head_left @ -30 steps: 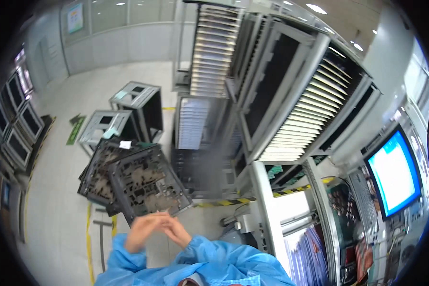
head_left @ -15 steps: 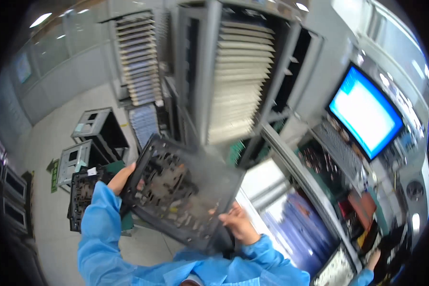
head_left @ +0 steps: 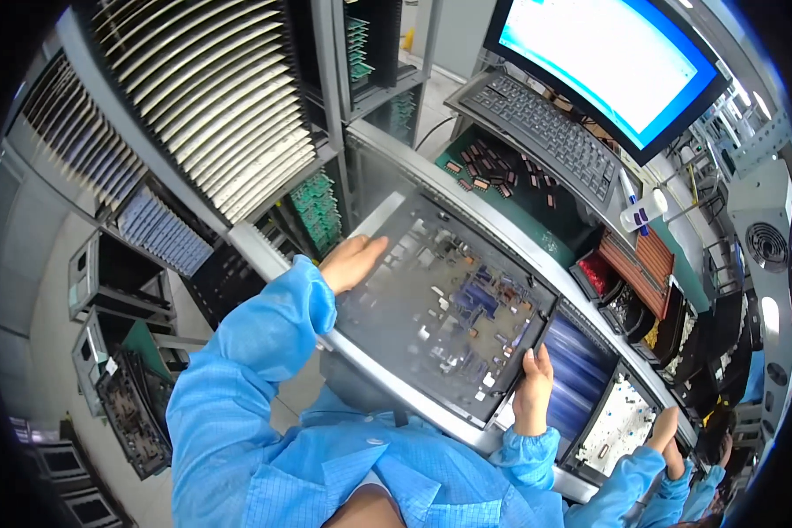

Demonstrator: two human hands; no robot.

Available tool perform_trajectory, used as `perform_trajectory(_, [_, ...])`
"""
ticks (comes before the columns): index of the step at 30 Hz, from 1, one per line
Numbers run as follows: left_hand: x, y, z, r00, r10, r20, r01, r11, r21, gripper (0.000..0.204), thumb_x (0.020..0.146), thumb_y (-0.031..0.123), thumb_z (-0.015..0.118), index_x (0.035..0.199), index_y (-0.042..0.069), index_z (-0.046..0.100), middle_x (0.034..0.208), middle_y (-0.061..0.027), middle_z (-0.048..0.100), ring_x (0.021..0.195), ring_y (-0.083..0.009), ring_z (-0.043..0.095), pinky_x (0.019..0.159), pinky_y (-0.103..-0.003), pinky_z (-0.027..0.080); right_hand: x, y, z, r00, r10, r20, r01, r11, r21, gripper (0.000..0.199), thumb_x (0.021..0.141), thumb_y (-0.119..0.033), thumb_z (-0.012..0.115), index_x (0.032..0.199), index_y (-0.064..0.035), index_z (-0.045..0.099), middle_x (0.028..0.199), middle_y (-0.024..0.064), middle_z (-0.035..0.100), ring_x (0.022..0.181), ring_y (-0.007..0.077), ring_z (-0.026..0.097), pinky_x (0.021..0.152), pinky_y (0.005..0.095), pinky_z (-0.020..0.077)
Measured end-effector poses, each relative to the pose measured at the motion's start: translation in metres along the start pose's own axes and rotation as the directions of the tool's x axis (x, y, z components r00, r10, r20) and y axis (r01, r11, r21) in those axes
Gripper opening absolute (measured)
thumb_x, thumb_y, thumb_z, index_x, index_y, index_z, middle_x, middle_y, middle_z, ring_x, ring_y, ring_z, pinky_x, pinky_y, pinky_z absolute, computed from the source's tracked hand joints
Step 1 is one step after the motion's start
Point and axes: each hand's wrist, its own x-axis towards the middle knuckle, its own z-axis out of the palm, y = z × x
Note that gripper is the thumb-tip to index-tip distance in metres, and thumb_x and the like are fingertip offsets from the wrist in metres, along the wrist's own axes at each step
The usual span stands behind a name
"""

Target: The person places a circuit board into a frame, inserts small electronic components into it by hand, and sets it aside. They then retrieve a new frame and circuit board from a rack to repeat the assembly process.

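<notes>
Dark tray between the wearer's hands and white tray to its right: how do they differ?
Colour: the dark tray is mostly grey-black; the white tray is pale with dark specks.
Size in view: the dark tray looks larger than the white tray.
Hands: the dark tray has the left hand and right hand at its edges; the white tray has a co-worker's hand beside it.
Shared: both have dark rims.

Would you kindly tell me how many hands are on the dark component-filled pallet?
2: the wearer's left hand at the left edge of the dark pallet, the right hand at its lower right edge; no others show.
</notes>
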Motion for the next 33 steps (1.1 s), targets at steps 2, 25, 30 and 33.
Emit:
perform_trajectory(2, [0.021, 0.0, 0.011, 1.0, 0.025, 0.013, -0.026, 0.997, 0.067, 0.06, 0.09, 0.05, 0.046, 0.094, -0.009, 0.058, 0.082, -0.0231, 0.063, 0.081, -0.0331, 0.062, 0.075, -0.04, 0.047, 0.009, 0.002, -0.004, 0.999, 0.005, -0.038, -0.003, 0.999, 0.051, 0.034, 0.095, -0.006, 0.045, 0.128, 0.0011, 0.047, 0.111, 0.0112, 0.062, 0.094, 0.0208, 0.062, 0.086, 0.033, 0.0498])
perform_trajectory(25, [-0.117, 0.353, -0.4, 0.621, 0.505, -0.599, 0.371, 0.484, 0.793, 0.06, 0.081, 0.046, 0.065, 0.116, -0.003, 0.059, 0.117, -0.0197, 0.06, 0.112, -0.0339, 0.055, 0.096, -0.04, 0.043, -0.053, 0.15, -0.039, 0.65, -0.724, -0.229, 0.135, 0.408, -0.903, 0.039, 0.092, -0.02, 0.053, 0.124, 0.0025, 0.05, 0.116, 0.0233, 0.058, 0.104, 0.0323, 0.058, 0.091, 0.0395, 0.0459])
perform_trajectory(30, [-0.107, 0.356, -0.4, 0.649, 0.592, -0.478, 0.27, 0.409, 0.872, 0.046, 0.08, 0.049, 0.064, 0.1, 0.009, 0.071, 0.102, -0.0187, 0.067, 0.1, -0.0339, 0.062, 0.088, -0.042, 0.048, -0.071, 0.156, -0.073, 0.779, -0.508, 0.369, -0.136, -0.71, -0.691, 0.038, 0.089, -0.015, 0.05, 0.122, 0.0035, 0.052, 0.115, 0.0257, 0.058, 0.105, 0.0381, 0.056, 0.092, 0.0448, 0.0449])
perform_trajectory(33, [-0.106, 0.359, -0.394, 0.644, 0.643, -0.415, 0.268, 0.319, 0.909, 0.033, 0.08, 0.035, 0.066, 0.096, 0.007, 0.071, 0.1, -0.0175, 0.067, 0.094, -0.0342, 0.064, 0.082, -0.043, 0.051, -0.069, 0.158, -0.07, 0.807, -0.49, 0.329, -0.115, -0.677, -0.727, 0.037, 0.087, -0.017, 0.052, 0.119, 0.0022, 0.054, 0.113, 0.0247, 0.059, 0.104, 0.0365, 0.057, 0.09, 0.0457, 0.0446])
